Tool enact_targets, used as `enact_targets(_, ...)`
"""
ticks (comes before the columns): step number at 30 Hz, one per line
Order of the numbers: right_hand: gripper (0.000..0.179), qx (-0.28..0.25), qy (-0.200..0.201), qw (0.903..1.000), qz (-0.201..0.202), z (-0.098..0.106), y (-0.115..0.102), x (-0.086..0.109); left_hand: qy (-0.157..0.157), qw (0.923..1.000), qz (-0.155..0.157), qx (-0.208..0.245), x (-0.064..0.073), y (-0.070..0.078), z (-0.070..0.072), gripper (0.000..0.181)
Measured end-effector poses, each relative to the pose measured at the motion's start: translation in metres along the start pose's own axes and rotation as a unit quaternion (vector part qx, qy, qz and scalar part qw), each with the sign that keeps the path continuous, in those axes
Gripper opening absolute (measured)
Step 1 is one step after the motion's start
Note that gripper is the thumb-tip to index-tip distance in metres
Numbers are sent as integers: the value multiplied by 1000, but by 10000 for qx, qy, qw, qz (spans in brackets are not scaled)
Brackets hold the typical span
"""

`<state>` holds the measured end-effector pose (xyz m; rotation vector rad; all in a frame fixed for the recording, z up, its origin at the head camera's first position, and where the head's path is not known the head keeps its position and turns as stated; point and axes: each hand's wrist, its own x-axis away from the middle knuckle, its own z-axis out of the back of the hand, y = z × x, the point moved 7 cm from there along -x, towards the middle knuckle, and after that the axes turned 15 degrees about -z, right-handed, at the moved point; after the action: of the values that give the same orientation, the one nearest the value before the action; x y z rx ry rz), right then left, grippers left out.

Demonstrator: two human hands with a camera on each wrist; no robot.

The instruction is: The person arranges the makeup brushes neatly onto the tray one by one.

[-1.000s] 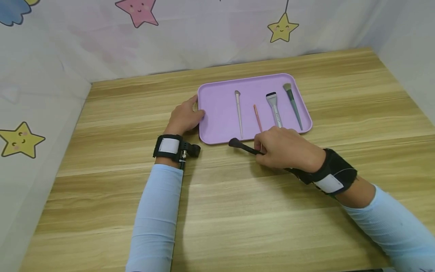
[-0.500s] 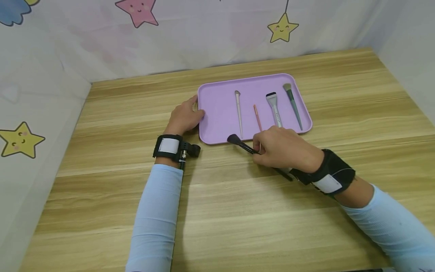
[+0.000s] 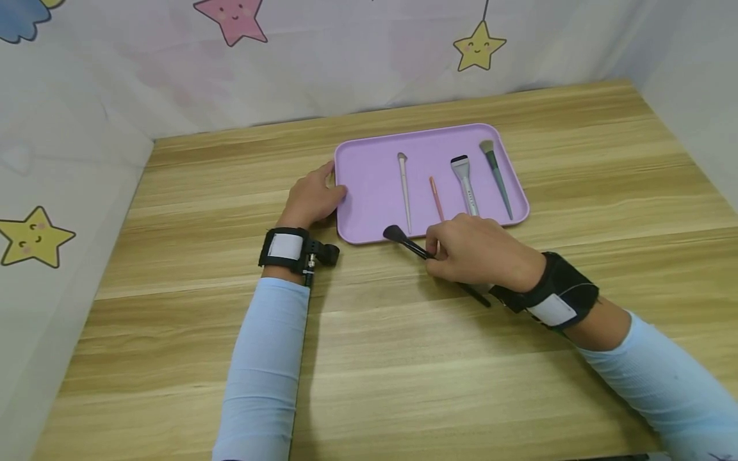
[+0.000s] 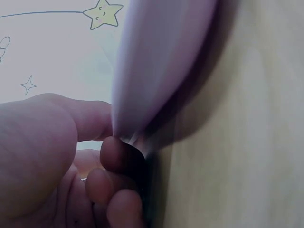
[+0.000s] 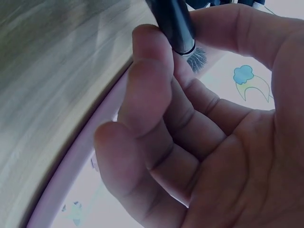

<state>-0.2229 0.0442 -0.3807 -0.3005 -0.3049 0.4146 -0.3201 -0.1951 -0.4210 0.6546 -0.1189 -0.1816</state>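
My right hand (image 3: 481, 253) pinches a black makeup brush (image 3: 408, 243) by its handle, just in front of the tray's near edge. Its dark bristles point left, over the tray's near rim, and the handle's end sticks out below the hand. In the right wrist view the black handle (image 5: 173, 23) sits between thumb and fingertips. A lilac tray (image 3: 369, 192) lies on the table. My left hand (image 3: 313, 197) grips its left edge, thumb over the rim; in the left wrist view fingertips (image 4: 114, 154) curl beneath the tray's rim (image 4: 137, 71).
On the tray lie a thin pale brush (image 3: 405, 192), a small orange-pink brush (image 3: 436, 197) partly behind the right hand, a flat silver brush (image 3: 464, 182) and a green-handled brush (image 3: 497, 176). The wooden table (image 3: 369, 358) meets a star-printed cloth (image 3: 346, 64) behind.
My right hand has shifted slightly left, and the black brush has tilted, its bristles rising onto the tray's near rim while the handle's end has come into view. The left hand holds still.
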Motion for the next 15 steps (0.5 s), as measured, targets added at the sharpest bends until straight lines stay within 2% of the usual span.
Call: enact_targets(15, 17, 23, 30, 10000, -78, -1, -1, -2, 47, 10000, -3, 27, 1, 0, 1, 69)
